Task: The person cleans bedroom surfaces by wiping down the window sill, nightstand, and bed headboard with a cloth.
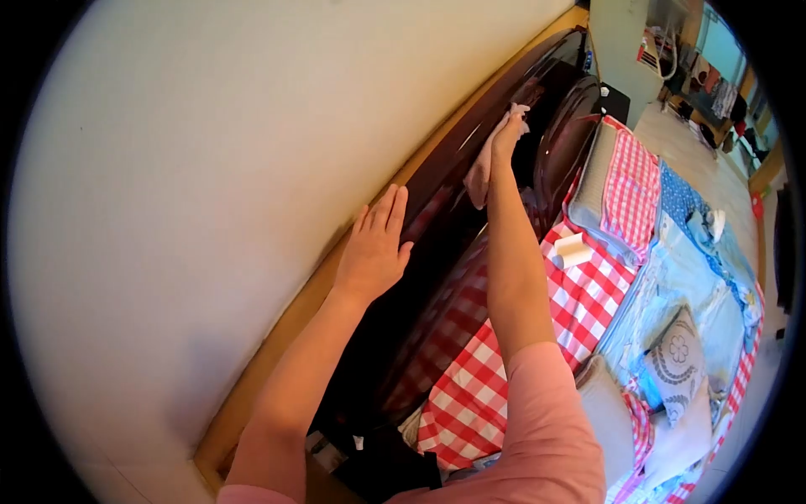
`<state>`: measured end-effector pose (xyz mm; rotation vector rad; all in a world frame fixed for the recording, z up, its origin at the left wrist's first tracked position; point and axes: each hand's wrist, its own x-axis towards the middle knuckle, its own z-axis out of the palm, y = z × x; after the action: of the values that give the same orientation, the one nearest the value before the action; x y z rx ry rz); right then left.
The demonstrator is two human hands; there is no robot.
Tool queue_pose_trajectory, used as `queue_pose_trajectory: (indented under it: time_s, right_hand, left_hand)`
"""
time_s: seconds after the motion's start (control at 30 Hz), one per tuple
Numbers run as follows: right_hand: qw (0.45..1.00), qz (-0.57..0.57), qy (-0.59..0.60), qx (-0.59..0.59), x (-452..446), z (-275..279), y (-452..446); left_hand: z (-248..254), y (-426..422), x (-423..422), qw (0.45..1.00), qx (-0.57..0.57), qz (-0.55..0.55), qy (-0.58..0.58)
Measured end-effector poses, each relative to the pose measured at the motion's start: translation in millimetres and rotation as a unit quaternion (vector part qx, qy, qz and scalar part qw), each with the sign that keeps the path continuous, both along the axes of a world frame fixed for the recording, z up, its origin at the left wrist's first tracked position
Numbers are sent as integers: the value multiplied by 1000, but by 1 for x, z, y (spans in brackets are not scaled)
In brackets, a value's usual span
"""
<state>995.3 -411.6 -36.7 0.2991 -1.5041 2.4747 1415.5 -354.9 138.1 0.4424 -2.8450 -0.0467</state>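
Observation:
My right hand (509,134) is closed on a pale pink cloth (480,172), which hangs down against the dark glossy wooden headboard (453,160) of a bed. Part of the cloth bunches out past the fingers. Lower and to the left, my left hand (374,248) lies flat with its fingers stretched out, at the headboard's top edge beside the wooden wall trim (315,286). Nothing is in it. A rounded dark panel (567,139) of the headboard stands just right of my right hand.
A red-and-white checked sheet (478,386) covers the bed, with a checked pillow (630,181), a patterned cushion (676,357) and a blue cover (672,269) on it. A small cream-coloured box (571,251) lies near the headboard. A pale wall (185,185) borders the left side.

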Motion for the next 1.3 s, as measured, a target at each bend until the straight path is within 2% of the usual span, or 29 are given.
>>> queue_pose_trajectory:
  time_s: [0.07,0.13,0.17,0.2,0.27,0.33,0.47,0.53,0.6,0.67,0.7,0.77,0.8,0.93,1.0,1.07,1.1,1.2,1.3]
  right_hand:
    - [999,2,-27,29,21,-15,5]
    - [990,119,-74,-33,39,-37,8]
    - [990,4,21,-139,88,-6,1]
    - [991,68,-54,-100,134,23,26]
    - [994,32,41,96,177,25,41]
    - [988,-20,43,144,203,6,34]
    - [986,-18,5,165,204,-13,29]
    - [965,-76,77,238,184,-37,19]
    - [974,-74,62,204,182,-13,25]
    - [965,-171,23,197,163,-3,19]
    - [965,-167,23,198,150,-2,20]
    - [987,-59,67,132,118,-6,22]
    - [987,-58,66,134,106,-7,22]
    - [985,-41,-5,166,87,-10,21]
    - [978,-1,-127,167,76,-33,11]
    - [987,-10,-58,150,96,-27,16]
    - [971,-21,-132,200,111,-22,18]
    - [972,-26,-155,175,149,-21,19]
    - [968,-41,-115,219,182,-40,21]
  left_hand:
    - [-1,0,0,1000,-1,0,4]
    - [-1,0,1,1000,0,1,5]
    - [-1,1,0,1000,0,0,7]
    - [-1,0,-1,1000,3,-5,9]
    - [-4,-1,0,1000,2,-1,8]
    - [-3,0,-1,1000,-9,-4,9]
    - [0,2,0,1000,2,-7,11]
    - [0,0,0,1000,2,-7,11]
    - [-2,-1,0,1000,13,-7,8]
    - [-1,-1,0,1000,13,-4,6]
    - [0,-1,0,1000,13,-6,6]
    - [1,-1,0,1000,15,-5,4]
    - [1,-1,0,1000,17,-7,4]
    - [-1,-2,0,1000,19,-12,9]
    - [0,-1,0,1000,14,-11,13]
    - [0,-1,1,1000,17,-8,14]
    - [-1,-1,0,1000,20,-4,15]
    - [-3,0,0,1000,10,2,19]
    - [-6,-2,0,1000,2,-2,22]
